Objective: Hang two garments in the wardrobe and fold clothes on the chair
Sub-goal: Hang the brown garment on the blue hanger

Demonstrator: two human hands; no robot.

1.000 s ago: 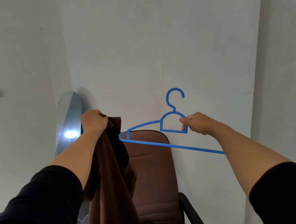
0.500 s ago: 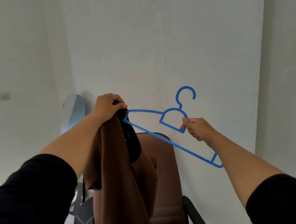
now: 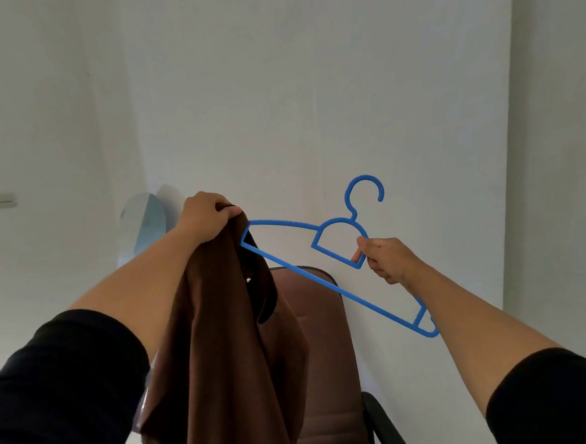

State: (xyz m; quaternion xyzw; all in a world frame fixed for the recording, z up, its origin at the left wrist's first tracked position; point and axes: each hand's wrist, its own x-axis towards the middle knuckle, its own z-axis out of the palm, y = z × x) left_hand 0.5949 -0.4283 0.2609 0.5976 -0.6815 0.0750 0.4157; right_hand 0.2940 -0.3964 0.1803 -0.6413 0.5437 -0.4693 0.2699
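Since the earlier frame, the blue hanger (image 3: 325,268) has tilted further, its left tip now at the collar opening. The left hand (image 3: 203,215) grips the brown garment (image 3: 223,346) bunched at the collar; the right hand (image 3: 386,259) pinches the hanger's centre. The hanger's long axis runs up-left toward the garment. The garment's hem is cut off; the chair (image 3: 324,357) stands behind.

The blue hanger (image 3: 324,250) looks like matt moulded plastic. The brown garment (image 3: 223,346) is soft, matt woven cloth. The chair back (image 3: 321,340) has smooth, faintly shiny leather-like upholstery. The wall (image 3: 310,83) is matt white.
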